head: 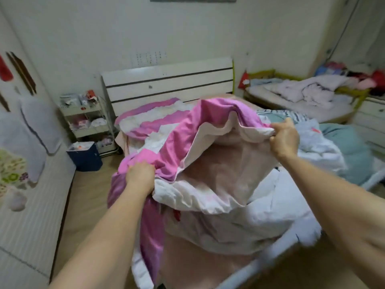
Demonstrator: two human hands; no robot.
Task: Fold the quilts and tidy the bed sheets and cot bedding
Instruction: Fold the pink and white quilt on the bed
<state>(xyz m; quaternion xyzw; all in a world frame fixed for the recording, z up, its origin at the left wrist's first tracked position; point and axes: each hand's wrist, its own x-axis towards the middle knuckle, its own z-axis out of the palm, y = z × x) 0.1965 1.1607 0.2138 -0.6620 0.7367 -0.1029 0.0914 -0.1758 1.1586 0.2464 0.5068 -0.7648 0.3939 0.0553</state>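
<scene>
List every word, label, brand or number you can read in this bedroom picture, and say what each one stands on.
No text can be read anywhere.
The small white tag on the red item by the wooden cot is too blurred to read.
The packages on the white three-tier trolley are too small to read.
The pink and white quilt shows none.

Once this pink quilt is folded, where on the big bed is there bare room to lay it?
Both hands, left hand and right hand, grip the pink quilt. The clearest patch is the bare pink sheet at the near foot end, between the quilt's hanging edge and the white bed rail. The right side is crowded with the white duvet and teal blanket.
</scene>
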